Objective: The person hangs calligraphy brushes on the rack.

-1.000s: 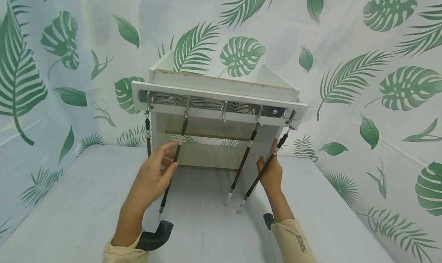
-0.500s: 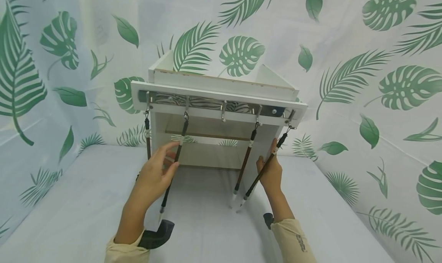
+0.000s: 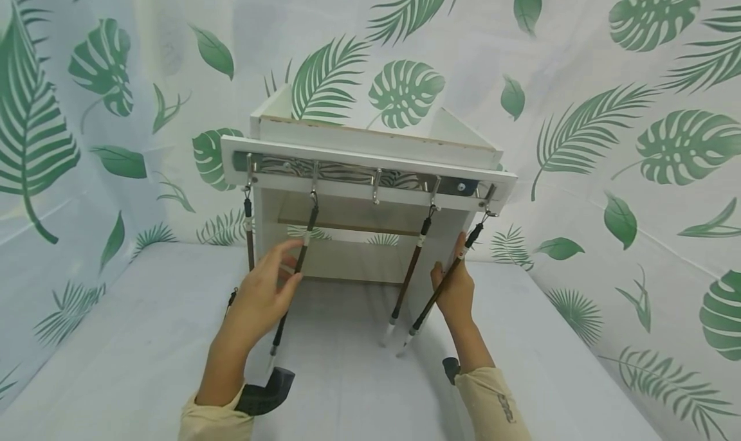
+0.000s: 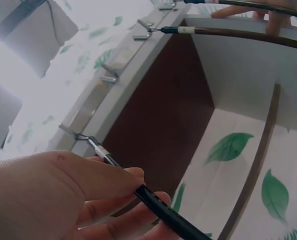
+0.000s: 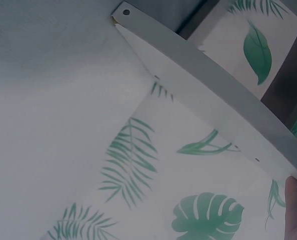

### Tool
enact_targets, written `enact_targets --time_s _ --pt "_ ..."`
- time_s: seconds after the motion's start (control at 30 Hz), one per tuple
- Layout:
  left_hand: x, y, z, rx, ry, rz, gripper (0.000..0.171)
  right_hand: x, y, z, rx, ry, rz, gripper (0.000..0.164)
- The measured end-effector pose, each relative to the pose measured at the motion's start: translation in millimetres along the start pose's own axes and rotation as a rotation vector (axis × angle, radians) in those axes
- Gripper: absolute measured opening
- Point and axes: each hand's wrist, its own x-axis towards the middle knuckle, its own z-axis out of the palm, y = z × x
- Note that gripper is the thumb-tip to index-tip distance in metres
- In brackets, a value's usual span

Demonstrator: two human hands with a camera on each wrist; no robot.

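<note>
A white shelf unit (image 3: pixel 347 135) stands on the table, with a hook rail (image 3: pixel 347 174) along its front. Several calligraphy brushes hang from the hooks by loops, tips down; the middle hook (image 3: pixel 376 187) is bare. My left hand (image 3: pixel 263 293) pinches the handle of the second brush from the left (image 3: pixel 301 254) between thumb and fingers. In the left wrist view that brush's loop is on its hook (image 4: pixel 68 131). My right hand (image 3: pixel 454 290) grips the unit's right side panel (image 5: pixel 213 85), behind the rightmost brush (image 3: pixel 446 277).
A dark, thin end (image 3: pixel 231 297) pokes out behind my left hand, low by the table. The white table (image 3: pixel 116 351) spreads to both sides. Leaf-printed white cloth (image 3: pixel 579 107) closes off the back and sides. Another hanging brush (image 3: pixel 410 267) is left of my right hand.
My left hand has shifted slightly right with its brush. The dark end behind it has come into view. The brush left of my right hand swings a little. My right hand stays put.
</note>
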Motion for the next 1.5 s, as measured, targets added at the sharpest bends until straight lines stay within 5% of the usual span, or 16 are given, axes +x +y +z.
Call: enact_targets --time_s 0.27,0.73,1.5 --pt "2.5 -9.7 13.4 -0.030 0.006 0.003 0.053 -1.2 -2.6 -1.5 -0.003 0.003 0.016 0.087" --pt "6.6 -25.4 36.4 -0.033 0.135 0.009 0.063 -1.8 -1.3 0.6 0.009 0.012 -0.004 0.088" --pt "8.8 -22.6 33.9 0.065 0.186 0.069 0.056 -0.3 -2.7 -1.3 0.021 -0.011 0.050 0.084"
